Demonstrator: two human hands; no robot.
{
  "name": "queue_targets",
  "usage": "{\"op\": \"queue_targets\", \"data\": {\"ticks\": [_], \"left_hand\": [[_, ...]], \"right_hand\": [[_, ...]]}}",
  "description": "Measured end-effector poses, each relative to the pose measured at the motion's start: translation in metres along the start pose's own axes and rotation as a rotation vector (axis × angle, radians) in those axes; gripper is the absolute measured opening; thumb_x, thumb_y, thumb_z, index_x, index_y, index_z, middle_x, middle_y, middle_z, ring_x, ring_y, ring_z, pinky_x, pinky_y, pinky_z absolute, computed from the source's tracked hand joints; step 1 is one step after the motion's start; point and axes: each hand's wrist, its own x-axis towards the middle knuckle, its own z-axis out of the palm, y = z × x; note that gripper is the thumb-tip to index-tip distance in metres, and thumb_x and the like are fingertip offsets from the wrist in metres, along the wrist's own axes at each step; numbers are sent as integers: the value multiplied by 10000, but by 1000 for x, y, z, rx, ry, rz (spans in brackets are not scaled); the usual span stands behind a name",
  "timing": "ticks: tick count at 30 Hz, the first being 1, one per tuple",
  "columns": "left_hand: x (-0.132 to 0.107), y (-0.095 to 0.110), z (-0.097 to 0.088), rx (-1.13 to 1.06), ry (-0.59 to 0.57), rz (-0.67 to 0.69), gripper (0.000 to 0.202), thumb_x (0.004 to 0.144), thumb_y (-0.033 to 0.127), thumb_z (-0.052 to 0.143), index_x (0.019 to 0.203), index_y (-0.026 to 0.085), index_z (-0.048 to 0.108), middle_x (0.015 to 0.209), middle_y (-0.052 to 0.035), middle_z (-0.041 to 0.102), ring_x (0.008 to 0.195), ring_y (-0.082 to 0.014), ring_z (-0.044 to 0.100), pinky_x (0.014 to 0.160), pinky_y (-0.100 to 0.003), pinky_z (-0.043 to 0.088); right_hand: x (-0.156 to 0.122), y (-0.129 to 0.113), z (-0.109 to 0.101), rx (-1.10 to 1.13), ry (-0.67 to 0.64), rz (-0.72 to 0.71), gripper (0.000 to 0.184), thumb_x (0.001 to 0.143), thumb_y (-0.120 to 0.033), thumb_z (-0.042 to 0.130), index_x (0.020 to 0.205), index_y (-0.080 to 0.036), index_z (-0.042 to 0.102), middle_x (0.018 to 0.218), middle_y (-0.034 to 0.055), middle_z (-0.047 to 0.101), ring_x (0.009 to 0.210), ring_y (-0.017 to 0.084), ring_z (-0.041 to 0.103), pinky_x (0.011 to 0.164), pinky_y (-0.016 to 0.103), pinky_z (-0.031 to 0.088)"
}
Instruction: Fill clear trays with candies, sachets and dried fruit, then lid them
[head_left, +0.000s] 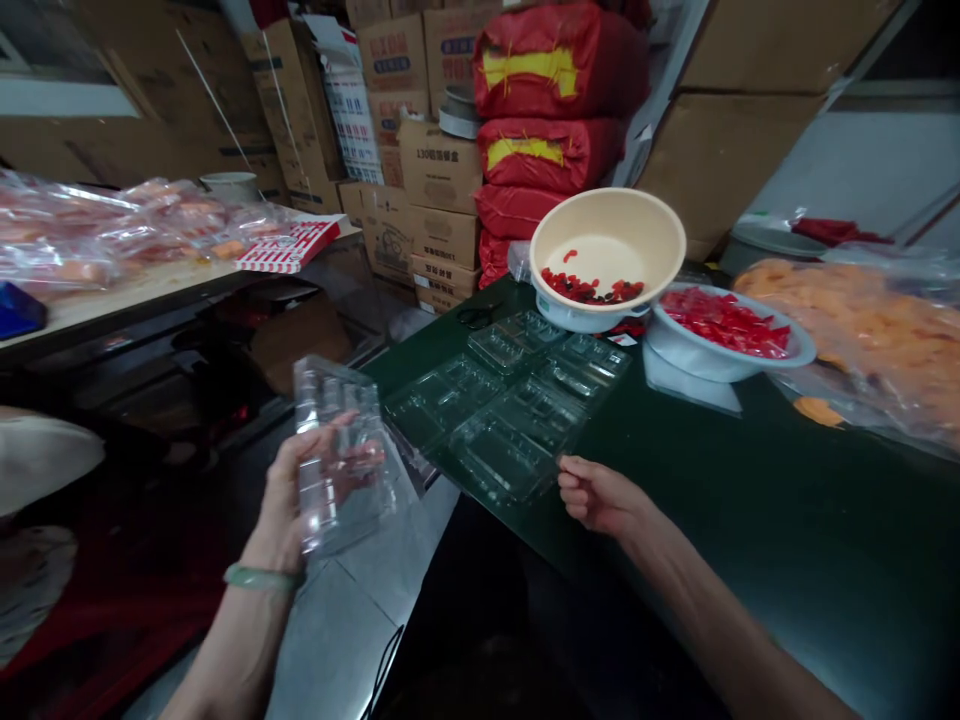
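My left hand (315, 465) is wrapped round a stack of clear plastic trays (349, 510) with moulded compartments, held upright beyond the left edge of the table. On the green tabletop lie several clear plastic trays (506, 450) set side by side in two rows. At the right corner of the nearest one, my right hand (596, 495) is closed, thumb and fingertips pinched at its edge. Behind the trays stands a cream basin (619, 225) with small red and dark pieces inside. Right of it is a white basin (727, 365) filled with red wrapped pieces.
Black scissors (476, 317) lie behind the trays. A large clear bag of orange pieces (870, 330) rests at the right. Another table (187, 285) at the left carries bagged goods and a red-and-white box (292, 245). Cartons (439, 165) and red sacks (559, 150) are stacked behind.
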Motion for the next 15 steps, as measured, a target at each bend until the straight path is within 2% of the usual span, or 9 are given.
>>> {"op": "queue_targets", "data": {"ticks": [4,6,8,11,13,15], "left_hand": [[17,-19,21,-44,-130,-57,513,658,402,583,1099,145,534,801,-96,646,714,-261,646,655,-404,513],[21,-22,29,-28,-136,-67,520,674,404,590,1119,143,526,795,-97,647,700,-251,646,642,-390,514],[19,-21,34,-3,-107,-66,510,697,406,592,1131,147,525,777,-91,647,687,-241,643,631,-376,514],[2,-22,37,24,-6,59,484,684,364,644,1121,185,537,768,-48,646,686,-206,637,633,-319,510],[-16,-27,43,43,9,203,521,648,316,695,1137,216,543,846,-26,654,755,-186,638,667,-274,504],[-34,-38,57,65,-102,247,578,624,278,727,1171,229,546,963,-28,652,862,-186,628,724,-253,494]], "right_hand": [[0,-7,-2,-75,51,19,166,801,-142,524,682,-182,416,453,-84,375,335,38,331,353,151,236],[-3,-6,-8,-165,121,-54,127,812,-165,513,714,-182,434,466,-76,400,335,50,342,342,165,251],[-9,-2,-13,-278,256,-243,77,808,-195,529,800,-186,453,506,-69,444,354,68,376,335,181,277],[-31,8,-10,-426,419,-650,231,780,-273,591,956,-198,463,560,-66,486,432,92,450,375,199,355],[-52,17,6,-496,337,-833,267,765,-331,610,961,-197,489,572,-59,500,478,92,475,430,203,398],[-73,25,30,-573,110,-848,230,737,-338,632,875,-189,524,567,-56,506,469,77,462,440,199,393]]}}
